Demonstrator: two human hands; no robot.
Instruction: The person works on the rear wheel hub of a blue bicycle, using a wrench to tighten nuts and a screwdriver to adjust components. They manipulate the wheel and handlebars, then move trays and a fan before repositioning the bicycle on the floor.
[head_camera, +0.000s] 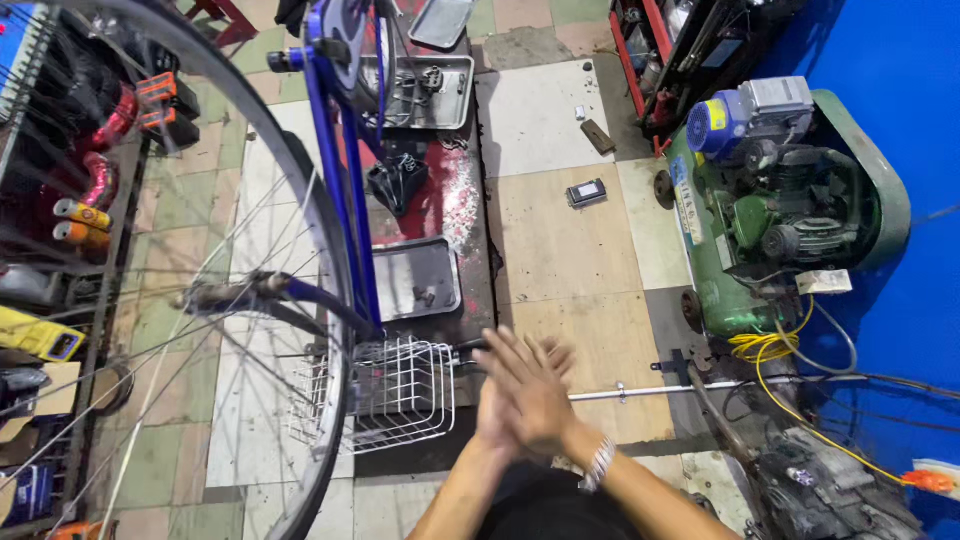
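My right hand (532, 385) and my left hand (490, 428) are pressed palm to palm low in the middle of the view, with the fingers stretched out and nothing held between them. A beaded band sits on my right wrist (598, 466). Just left of my hands is a white wire basket (400, 395) fixed to a blue bicycle frame (340, 170). The bicycle's big spoked wheel (330, 240) fills the left side of the view. Neither hand touches the bicycle.
A grey metal tray (415, 280) with small parts lies on the floor beyond the basket, and more trays (430, 95) lie farther back. A green air compressor (780, 210) with a yellow hose (770, 370) stands at the right. A metal rod (650, 390) lies across the tiles. Shelves with spray cans (80, 215) line the left.
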